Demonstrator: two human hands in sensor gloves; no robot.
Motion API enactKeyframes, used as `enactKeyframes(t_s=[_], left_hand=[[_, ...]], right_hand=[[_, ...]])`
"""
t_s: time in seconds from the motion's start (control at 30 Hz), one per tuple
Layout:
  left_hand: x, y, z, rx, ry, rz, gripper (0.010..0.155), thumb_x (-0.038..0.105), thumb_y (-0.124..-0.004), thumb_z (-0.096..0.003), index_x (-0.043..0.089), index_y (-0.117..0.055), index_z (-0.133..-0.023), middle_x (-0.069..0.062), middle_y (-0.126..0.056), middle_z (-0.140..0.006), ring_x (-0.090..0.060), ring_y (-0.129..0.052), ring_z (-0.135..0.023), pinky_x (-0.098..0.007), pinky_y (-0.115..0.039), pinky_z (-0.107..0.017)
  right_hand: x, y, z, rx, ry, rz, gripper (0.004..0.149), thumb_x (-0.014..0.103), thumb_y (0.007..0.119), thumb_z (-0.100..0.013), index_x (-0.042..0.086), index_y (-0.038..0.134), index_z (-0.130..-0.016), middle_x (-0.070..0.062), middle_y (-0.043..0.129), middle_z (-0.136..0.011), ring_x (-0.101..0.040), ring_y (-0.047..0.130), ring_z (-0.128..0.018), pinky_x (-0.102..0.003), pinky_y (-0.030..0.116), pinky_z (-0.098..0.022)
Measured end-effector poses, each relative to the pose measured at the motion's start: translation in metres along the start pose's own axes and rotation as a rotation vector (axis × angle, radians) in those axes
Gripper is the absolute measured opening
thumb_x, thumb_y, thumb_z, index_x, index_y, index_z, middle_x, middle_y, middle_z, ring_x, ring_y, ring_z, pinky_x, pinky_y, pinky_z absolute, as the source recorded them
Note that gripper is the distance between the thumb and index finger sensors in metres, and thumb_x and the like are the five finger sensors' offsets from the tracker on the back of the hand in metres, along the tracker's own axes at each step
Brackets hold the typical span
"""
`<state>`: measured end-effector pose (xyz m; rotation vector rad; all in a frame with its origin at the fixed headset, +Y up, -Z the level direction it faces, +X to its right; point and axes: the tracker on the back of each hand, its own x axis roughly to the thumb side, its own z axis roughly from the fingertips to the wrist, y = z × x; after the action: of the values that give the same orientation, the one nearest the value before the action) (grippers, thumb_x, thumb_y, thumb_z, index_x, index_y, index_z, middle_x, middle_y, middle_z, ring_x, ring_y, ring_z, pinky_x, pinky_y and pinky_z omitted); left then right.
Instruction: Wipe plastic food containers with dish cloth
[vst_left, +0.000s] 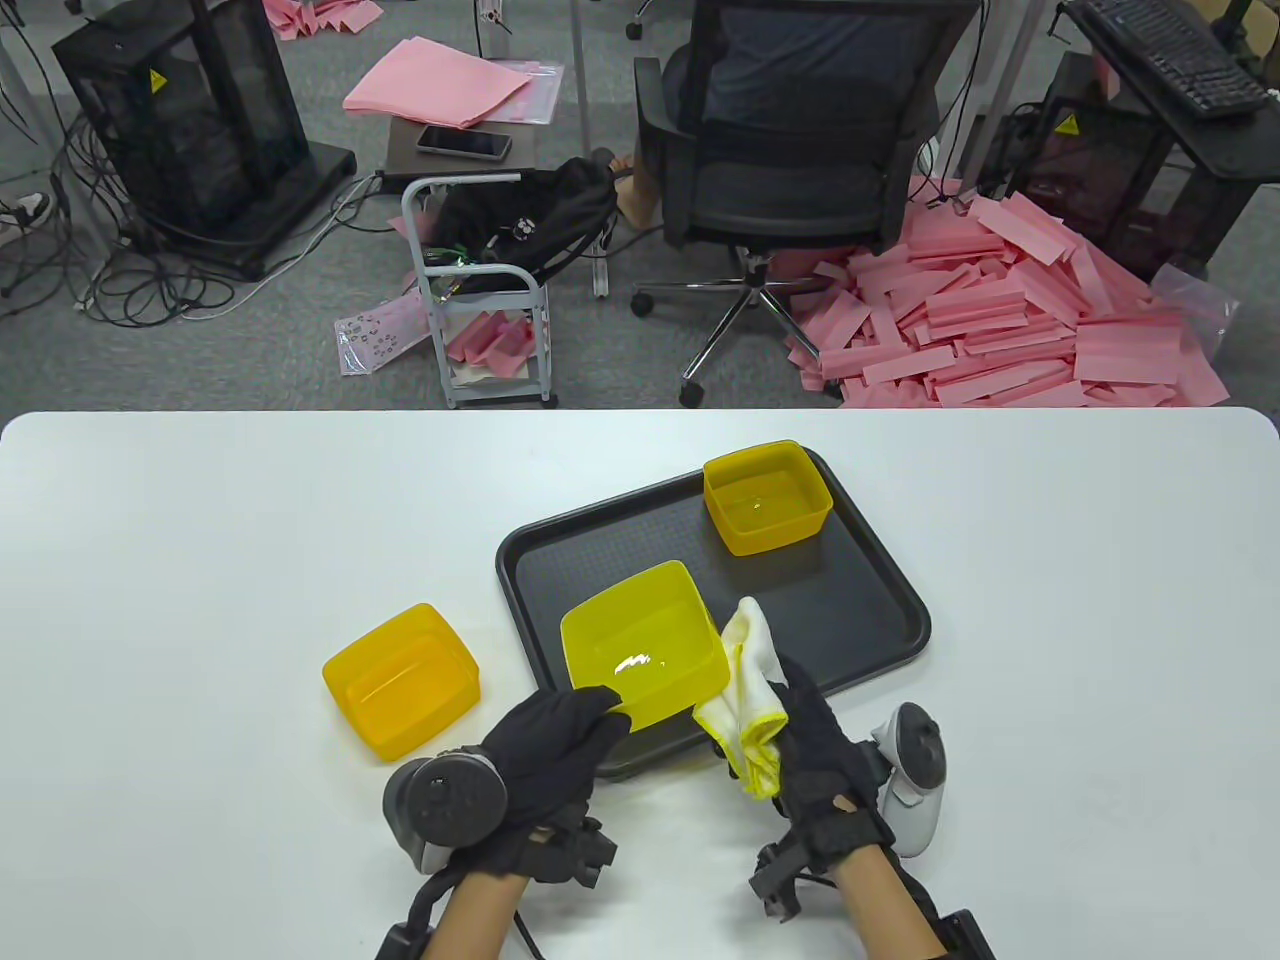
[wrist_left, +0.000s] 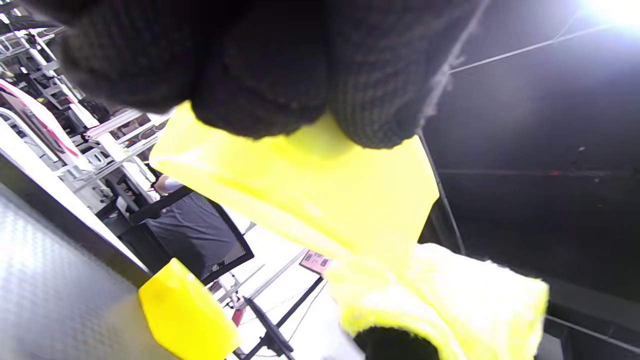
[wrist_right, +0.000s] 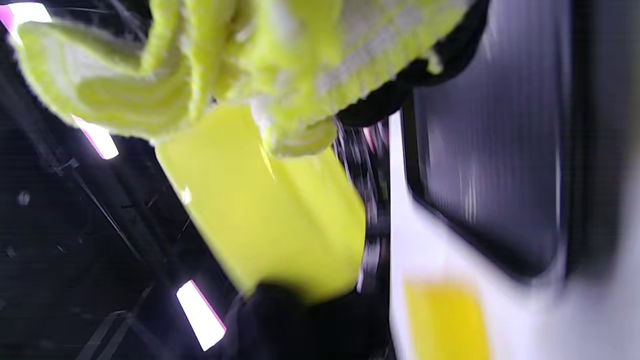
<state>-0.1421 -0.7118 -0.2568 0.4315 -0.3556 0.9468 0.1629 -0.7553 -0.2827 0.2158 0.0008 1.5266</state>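
My left hand (vst_left: 560, 745) grips the near edge of a yellow plastic container (vst_left: 645, 655) and holds it tilted above the front of the black tray (vst_left: 860, 620). In the left wrist view the gloved fingers (wrist_left: 260, 75) press on its yellow wall (wrist_left: 310, 195). My right hand (vst_left: 820, 750) holds a white dish cloth with yellow edging (vst_left: 745, 690) against the container's right side. The cloth (wrist_right: 240, 65) and the container (wrist_right: 265, 225) fill the right wrist view. A second yellow container (vst_left: 767, 496) stands at the tray's far corner. A third (vst_left: 402, 680) sits on the table, left of the tray.
The white table (vst_left: 200, 540) ends at a far edge beyond the tray. Behind it on the floor are an office chair (vst_left: 790, 170), a small cart (vst_left: 480, 290) and a pile of pink foam strips (vst_left: 1010, 320).
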Motion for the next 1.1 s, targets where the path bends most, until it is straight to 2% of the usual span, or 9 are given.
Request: enactKeyframes(t_s=[0.13,0.23,0.43,0.57,0.73,0.8,0.83,1.0,1.1], left_hand=[[0.003,-0.005,0.000,-0.030,-0.009,-0.039,0.040,0.043,-0.084,-0.0442,0.021,-0.096,-0.076,-0.003,-0.104,-0.045,-0.031,-0.101,-0.039,-0.045,-0.084,-0.027],[0.007,-0.005,0.000,-0.042,-0.001,-0.024,0.041,0.041,-0.082,-0.0455,0.020,-0.095,-0.078,-0.004,-0.104,-0.045,-0.030,-0.102,-0.039,-0.044,-0.085,-0.026],[0.014,-0.008,0.001,-0.081,0.020,-0.009,0.045,0.038,-0.076,-0.0476,0.015,-0.093,-0.082,-0.003,-0.106,-0.046,-0.030,-0.103,-0.039,-0.043,-0.086,-0.025],[0.011,-0.007,0.002,-0.098,0.051,0.008,0.046,0.038,-0.074,-0.0481,0.015,-0.092,-0.083,-0.004,-0.106,-0.048,-0.030,-0.102,-0.040,-0.043,-0.085,-0.026],[0.010,-0.009,0.002,-0.101,0.052,0.008,0.046,0.038,-0.075,-0.0481,0.014,-0.092,-0.083,-0.004,-0.106,-0.047,-0.030,-0.102,-0.039,-0.043,-0.085,-0.026],[0.010,-0.011,0.001,-0.114,0.048,0.016,0.045,0.038,-0.075,-0.0482,0.014,-0.092,-0.083,-0.004,-0.106,-0.047,-0.030,-0.102,-0.039,-0.043,-0.085,-0.026],[0.010,-0.011,0.001,-0.112,0.046,0.012,0.045,0.038,-0.076,-0.0483,0.015,-0.092,-0.083,-0.004,-0.106,-0.047,-0.030,-0.102,-0.039,-0.043,-0.085,-0.026],[0.005,-0.015,0.002,-0.121,0.065,0.002,0.045,0.039,-0.075,-0.0482,0.016,-0.092,-0.084,-0.004,-0.105,-0.048,-0.030,-0.102,-0.040,-0.043,-0.085,-0.027],[0.003,-0.014,0.003,-0.116,0.064,0.021,0.045,0.039,-0.077,-0.0482,0.015,-0.092,-0.083,-0.005,-0.105,-0.047,-0.031,-0.101,-0.040,-0.043,-0.085,-0.027]], right_hand=[[0.022,0.008,0.007,-0.136,-0.235,0.462,0.063,0.049,0.074,-0.057,0.016,0.048,-0.105,-0.001,0.082,-0.080,-0.031,0.092,-0.062,-0.039,0.086,-0.040],[0.035,0.020,0.013,-0.198,-0.400,0.694,0.064,0.048,0.078,-0.054,0.016,0.050,-0.102,-0.002,0.083,-0.078,-0.032,0.093,-0.060,-0.040,0.087,-0.038],[0.045,0.055,0.024,-0.050,-0.542,0.965,0.064,0.049,0.080,-0.053,0.019,0.051,-0.101,0.000,0.083,-0.076,-0.028,0.094,-0.058,-0.037,0.088,-0.037],[0.044,0.069,0.028,-0.009,-0.576,1.008,0.064,0.051,0.080,-0.052,0.019,0.052,-0.101,0.001,0.084,-0.075,-0.027,0.095,-0.057,-0.036,0.089,-0.036],[0.044,0.047,0.018,-0.111,-0.510,0.956,0.063,0.051,0.079,-0.053,0.019,0.052,-0.101,0.000,0.084,-0.074,-0.028,0.095,-0.055,-0.037,0.088,-0.034],[0.044,0.041,0.018,-0.121,-0.497,0.954,0.063,0.051,0.078,-0.054,0.018,0.052,-0.101,0.000,0.085,-0.074,-0.026,0.096,-0.045,-0.031,0.087,-0.022],[0.044,0.041,0.019,-0.112,-0.503,0.967,0.063,0.051,0.078,-0.054,0.018,0.053,-0.101,0.000,0.085,-0.074,-0.024,0.097,-0.040,-0.027,0.086,-0.016],[0.041,0.058,0.024,0.034,-0.564,1.057,0.063,0.054,0.076,-0.054,0.021,0.053,-0.102,0.003,0.086,-0.075,-0.019,0.097,-0.035,-0.023,0.085,-0.012],[0.041,0.057,0.022,0.021,-0.561,1.065,0.062,0.054,0.076,-0.054,0.021,0.053,-0.102,0.004,0.086,-0.075,-0.019,0.097,-0.034,-0.023,0.085,-0.012]])
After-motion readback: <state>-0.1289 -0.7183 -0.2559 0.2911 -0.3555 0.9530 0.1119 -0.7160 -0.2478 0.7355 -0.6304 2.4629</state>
